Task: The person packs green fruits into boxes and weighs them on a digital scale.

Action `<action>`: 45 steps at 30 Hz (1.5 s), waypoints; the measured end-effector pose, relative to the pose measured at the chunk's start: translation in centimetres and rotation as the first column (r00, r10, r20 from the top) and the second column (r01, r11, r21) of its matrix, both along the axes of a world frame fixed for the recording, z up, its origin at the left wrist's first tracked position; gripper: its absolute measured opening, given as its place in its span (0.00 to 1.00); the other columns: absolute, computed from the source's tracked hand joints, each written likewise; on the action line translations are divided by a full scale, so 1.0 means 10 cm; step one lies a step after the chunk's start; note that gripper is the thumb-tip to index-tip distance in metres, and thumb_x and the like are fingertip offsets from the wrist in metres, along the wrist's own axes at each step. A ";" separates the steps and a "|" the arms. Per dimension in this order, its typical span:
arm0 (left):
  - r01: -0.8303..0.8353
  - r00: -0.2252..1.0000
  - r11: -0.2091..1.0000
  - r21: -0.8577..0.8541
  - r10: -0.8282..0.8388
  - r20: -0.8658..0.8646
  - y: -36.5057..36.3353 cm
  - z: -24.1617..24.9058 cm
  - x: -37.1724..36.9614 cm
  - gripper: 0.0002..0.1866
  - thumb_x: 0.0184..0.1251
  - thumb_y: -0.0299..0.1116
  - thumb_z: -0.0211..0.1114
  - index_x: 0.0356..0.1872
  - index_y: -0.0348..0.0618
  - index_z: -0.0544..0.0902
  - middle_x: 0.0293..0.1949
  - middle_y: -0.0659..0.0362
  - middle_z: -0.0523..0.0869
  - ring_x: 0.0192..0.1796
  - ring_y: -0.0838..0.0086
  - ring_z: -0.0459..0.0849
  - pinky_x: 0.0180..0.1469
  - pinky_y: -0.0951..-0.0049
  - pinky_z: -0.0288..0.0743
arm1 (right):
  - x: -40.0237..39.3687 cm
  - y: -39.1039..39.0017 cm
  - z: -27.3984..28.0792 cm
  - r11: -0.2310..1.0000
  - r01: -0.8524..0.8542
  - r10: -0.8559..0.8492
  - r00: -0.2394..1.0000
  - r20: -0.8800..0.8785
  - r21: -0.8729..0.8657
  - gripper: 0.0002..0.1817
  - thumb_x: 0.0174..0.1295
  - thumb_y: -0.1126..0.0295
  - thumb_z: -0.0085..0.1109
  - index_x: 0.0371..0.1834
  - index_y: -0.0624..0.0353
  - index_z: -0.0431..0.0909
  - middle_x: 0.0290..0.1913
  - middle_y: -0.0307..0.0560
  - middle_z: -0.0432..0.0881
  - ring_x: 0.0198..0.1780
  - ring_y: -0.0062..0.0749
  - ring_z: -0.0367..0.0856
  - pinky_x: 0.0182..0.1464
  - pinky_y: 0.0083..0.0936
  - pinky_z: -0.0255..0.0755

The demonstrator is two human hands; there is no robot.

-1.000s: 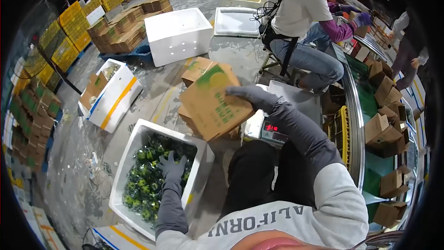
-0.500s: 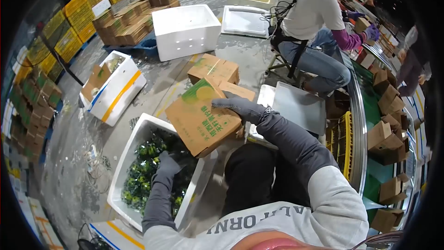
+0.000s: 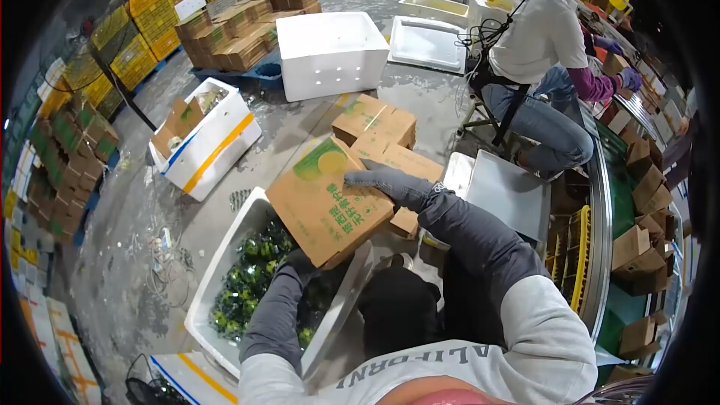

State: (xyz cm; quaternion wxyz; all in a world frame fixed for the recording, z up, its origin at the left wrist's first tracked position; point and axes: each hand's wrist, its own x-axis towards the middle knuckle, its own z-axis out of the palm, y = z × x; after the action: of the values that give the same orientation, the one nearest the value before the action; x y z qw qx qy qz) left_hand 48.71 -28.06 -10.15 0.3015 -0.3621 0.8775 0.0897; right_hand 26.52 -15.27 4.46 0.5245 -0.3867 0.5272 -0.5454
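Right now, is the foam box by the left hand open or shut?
Open: no lid covers the foam box, and glossy green items show inside, near the left hand.

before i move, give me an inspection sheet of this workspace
surface: grey floor, scuffed and marked
job's things: printed carton, tilted over a white foam box of green, clear-wrapped items
clutter: more cartons and other foam boxes on the floor
hands: right hand on the printed carton; left hand partly hidden by it
cables: dark tangle behind the seated co-worker
surroundings: green conveyor with open cartons
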 end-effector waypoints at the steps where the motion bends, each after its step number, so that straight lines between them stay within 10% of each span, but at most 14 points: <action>1: 0.002 1.000 1.000 0.006 -0.002 -0.002 0.00 -0.01 0.00 0.32 0.61 0.48 0.59 0.65 0.44 0.66 0.64 0.50 0.68 0.65 0.55 0.66 0.67 0.60 0.60 | -0.02 0.00 0.00 1.000 0.001 -0.001 1.000 0.022 0.008 0.33 0.58 0.50 0.62 0.61 0.60 0.67 0.50 0.45 0.79 0.48 0.26 0.79 0.49 0.25 0.74; 17: -0.174 0.922 0.946 0.275 0.254 -0.291 0.25 0.58 1.14 0.26 0.67 0.41 0.56 0.64 0.43 0.67 0.60 0.52 0.73 0.60 0.61 0.72 0.62 0.64 0.68 | 0.28 -0.29 0.15 0.973 -0.224 0.230 0.951 -0.207 0.052 0.38 0.52 0.48 0.65 0.60 0.63 0.68 0.48 0.50 0.81 0.46 0.33 0.81 0.49 0.27 0.74; 21: -0.277 0.850 0.885 0.375 0.407 -0.334 0.44 0.66 1.62 0.25 0.68 0.39 0.55 0.64 0.42 0.67 0.59 0.53 0.74 0.59 0.63 0.74 0.60 0.66 0.70 | 0.86 -0.69 -0.04 0.938 -0.294 0.344 0.862 -0.372 0.184 0.38 0.48 0.47 0.67 0.57 0.61 0.69 0.43 0.52 0.83 0.41 0.38 0.83 0.43 0.30 0.77; 25: -0.427 0.720 0.819 0.384 0.565 -0.403 0.63 0.51 2.00 0.24 0.69 0.37 0.54 0.64 0.42 0.67 0.58 0.53 0.74 0.58 0.64 0.75 0.60 0.66 0.71 | 1.50 -1.10 -0.89 0.862 -0.493 0.507 0.846 -0.168 0.121 0.28 0.48 0.52 0.69 0.47 0.61 0.81 0.43 0.52 0.83 0.38 0.33 0.83 0.40 0.30 0.76; 30: -0.723 0.355 0.615 0.314 0.721 -0.595 0.80 0.06 2.15 0.24 0.69 0.35 0.54 0.65 0.42 0.66 0.59 0.54 0.74 0.58 0.64 0.75 0.60 0.67 0.71 | 1.62 -1.23 -1.83 0.501 -0.721 0.577 0.691 -0.436 -0.479 0.19 0.62 0.70 0.53 0.57 0.61 0.74 0.58 0.53 0.73 0.59 0.43 0.72 0.60 0.34 0.65; 35: -0.840 -0.017 0.409 0.357 0.638 -0.770 0.62 -0.22 1.97 0.25 0.68 0.33 0.54 0.65 0.41 0.64 0.60 0.54 0.73 0.59 0.65 0.75 0.60 0.68 0.70 | 1.60 -1.10 -1.91 0.685 -0.593 0.629 0.774 -0.067 -0.423 0.22 0.60 0.65 0.59 0.57 0.59 0.74 0.55 0.47 0.77 0.56 0.34 0.73 0.59 0.31 0.67; 39: -0.799 -0.186 0.386 0.460 0.570 -0.801 0.43 -0.21 1.79 0.25 0.68 0.32 0.54 0.66 0.41 0.63 0.60 0.54 0.73 0.59 0.65 0.75 0.60 0.69 0.70 | 1.41 -0.92 -1.50 0.804 -0.583 0.382 0.656 0.651 0.115 0.27 0.55 0.57 0.67 0.56 0.57 0.75 0.47 0.42 0.82 0.45 0.26 0.80 0.49 0.30 0.75; 45: -0.620 -0.308 0.421 0.662 0.646 -0.699 0.25 -0.12 1.49 0.26 0.68 0.30 0.53 0.67 0.41 0.62 0.61 0.54 0.72 0.59 0.66 0.74 0.61 0.70 0.69 | 1.47 -0.84 -1.48 0.801 -0.590 0.291 0.528 0.798 0.099 0.29 0.56 0.51 0.65 0.57 0.55 0.75 0.47 0.44 0.83 0.41 0.30 0.83 0.46 0.33 0.77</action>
State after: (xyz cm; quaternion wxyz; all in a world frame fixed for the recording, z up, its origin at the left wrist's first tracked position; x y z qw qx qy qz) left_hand 63.63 -25.59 -11.36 -0.3968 -0.6275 0.5024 0.4431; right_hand 41.26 -23.69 -10.35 0.8763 -0.1467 0.2344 -0.3945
